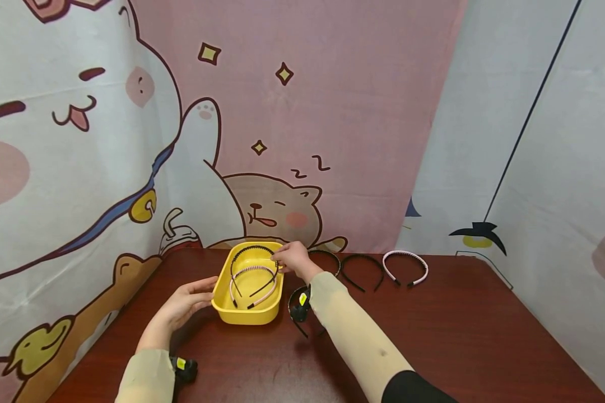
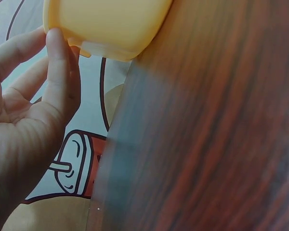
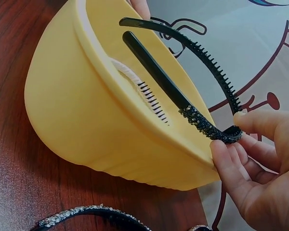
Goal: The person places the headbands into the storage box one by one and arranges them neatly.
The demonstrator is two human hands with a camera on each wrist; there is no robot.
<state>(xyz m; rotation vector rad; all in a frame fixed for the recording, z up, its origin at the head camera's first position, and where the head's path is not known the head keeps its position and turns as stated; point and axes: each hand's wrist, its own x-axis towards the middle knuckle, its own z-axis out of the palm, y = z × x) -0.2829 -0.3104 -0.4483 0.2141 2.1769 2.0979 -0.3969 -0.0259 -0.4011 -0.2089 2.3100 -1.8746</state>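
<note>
My right hand (image 1: 296, 261) pinches a black toothed headband (image 3: 201, 122), set with glittery stones, between thumb and fingers. It holds the band over a yellow plastic basin (image 1: 249, 318), its two ends pointing into the opening. A pale pink headband (image 1: 252, 268) with dark teeth lies inside the basin. At the basin's left side is my left hand (image 1: 184, 302), fingers fairly straight, with fingertips (image 2: 56, 38) against the outer wall by the rim.
To the right of the basin, black headbands (image 1: 361, 256) and a white-pink headband (image 1: 406, 252) lie along the table's back edge. Another dark glittery headband (image 1: 291, 313) lies below my right wrist. A printed cloth (image 1: 363, 123) hangs behind the brown table (image 1: 433, 336).
</note>
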